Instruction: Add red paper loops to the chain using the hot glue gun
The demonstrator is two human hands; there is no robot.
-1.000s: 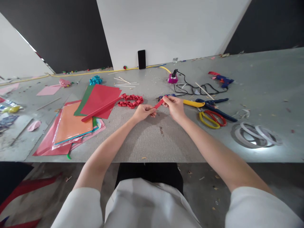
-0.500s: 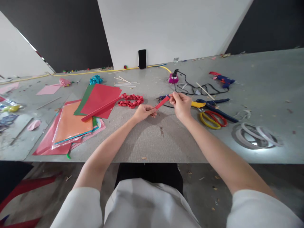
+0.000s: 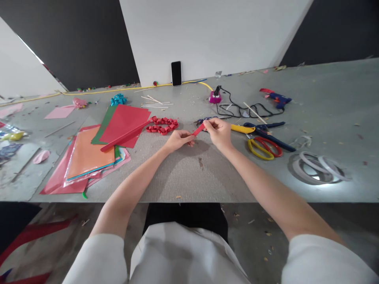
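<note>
A narrow red paper strip [image 3: 198, 129] is stretched between my two hands, slanting up to the right above the table. My left hand [image 3: 180, 141] pinches its lower left end between thumb and fingers. At the upper right end, my right hand [image 3: 218, 131] is closed on it with thumb and forefinger. Just left of and beyond my hands lies a red paper chain [image 3: 162, 126] of looped links. Red paper sheets [image 3: 126, 123] rest farther left, with a rolled or folded red piece across them. Part of a dark tool behind my right hand is hidden.
Yellow-handled and red-handled scissors [image 3: 261, 149], dark blue pliers [image 3: 276, 138] and white tape rolls [image 3: 318, 169] lie right. A blue glue gun [image 3: 280, 100] with a black cord sits behind. Orange paper in plastic [image 3: 90, 156] is left; a phone [image 3: 176, 73] leans against the wall.
My right hand has moved left and slightly down along the strip, closer to my left hand. Less of the red strip shows between them. My left hand stays nearly still.
</note>
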